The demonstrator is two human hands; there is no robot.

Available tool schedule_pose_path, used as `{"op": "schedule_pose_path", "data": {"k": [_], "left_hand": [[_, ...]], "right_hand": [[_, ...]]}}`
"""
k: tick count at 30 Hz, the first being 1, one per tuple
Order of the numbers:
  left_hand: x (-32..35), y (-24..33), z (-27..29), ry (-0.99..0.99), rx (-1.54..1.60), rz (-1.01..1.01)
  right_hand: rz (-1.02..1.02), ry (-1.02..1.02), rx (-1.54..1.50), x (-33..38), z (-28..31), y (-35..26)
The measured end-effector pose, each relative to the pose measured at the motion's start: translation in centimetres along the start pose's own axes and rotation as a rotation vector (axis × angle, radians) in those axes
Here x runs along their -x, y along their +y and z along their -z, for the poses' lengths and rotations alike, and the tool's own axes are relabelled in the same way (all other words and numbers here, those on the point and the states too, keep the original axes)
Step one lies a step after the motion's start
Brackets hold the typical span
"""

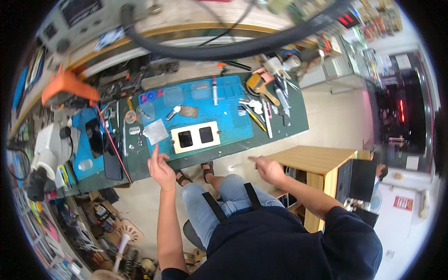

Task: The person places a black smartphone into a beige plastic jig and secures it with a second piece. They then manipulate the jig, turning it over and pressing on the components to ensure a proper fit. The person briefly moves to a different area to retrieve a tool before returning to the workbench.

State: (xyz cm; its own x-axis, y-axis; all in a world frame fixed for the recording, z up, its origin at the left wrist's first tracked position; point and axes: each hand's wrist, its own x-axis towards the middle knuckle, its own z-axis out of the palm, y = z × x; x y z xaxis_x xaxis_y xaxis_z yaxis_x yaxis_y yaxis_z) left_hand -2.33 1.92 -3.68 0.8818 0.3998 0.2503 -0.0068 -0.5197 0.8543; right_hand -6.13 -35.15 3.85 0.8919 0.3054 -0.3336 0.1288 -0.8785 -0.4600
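My left hand [162, 169] is raised at the near edge of the bench with its index finger stretched forward and nothing in it. My right hand [269, 170] hovers off the bench's near side, its index finger pointing left and the other fingers partly curled; I see nothing held. Between and beyond the hands lies a cream rectangular plate [196, 138] with two dark rectangular pieces, a left one [185, 139] and a right one [206, 135]. A white square sheet [157, 132] lies just beyond my left fingertips. All of these rest on a blue work mat [233, 128].
Past the plate are a syringe [215, 91], a brown flat piece [188, 111] and clear trays [173, 96]. Tweezers, a brush [268, 93] and other tools crowd the right. A microscope [49, 144] and an orange lamp [70, 88] stand left; a wooden cabinet [308, 157] is right.
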Motion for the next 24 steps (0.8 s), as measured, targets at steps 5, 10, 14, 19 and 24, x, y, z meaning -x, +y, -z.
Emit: {"op": "schedule_pose_path", "data": {"k": [5,10,14,19,24], "left_hand": [[6.5,3.6,1.8,-0.315,0.033,-0.004],[13.8,4.4,5.5,-0.807,-0.290,-0.085],[12.9,3.2,7.9,-0.913,-0.342,0.067],[8.1,2.8,10.1,-0.902,-0.500,0.027],[10.8,-7.6,12.6,-1.010,-0.421,0.340]], "right_hand": [[0.026,0.166,-0.073,3.8,-2.3,-0.2],[-0.186,0.552,-0.005,-1.8,0.3,2.3],[-0.315,0.613,0.142,-8.1,1.1,3.5],[-0.393,0.514,-0.012,-10.9,-0.9,4.3],[-0.253,0.535,-0.095,-5.2,-0.8,2.9]]}}
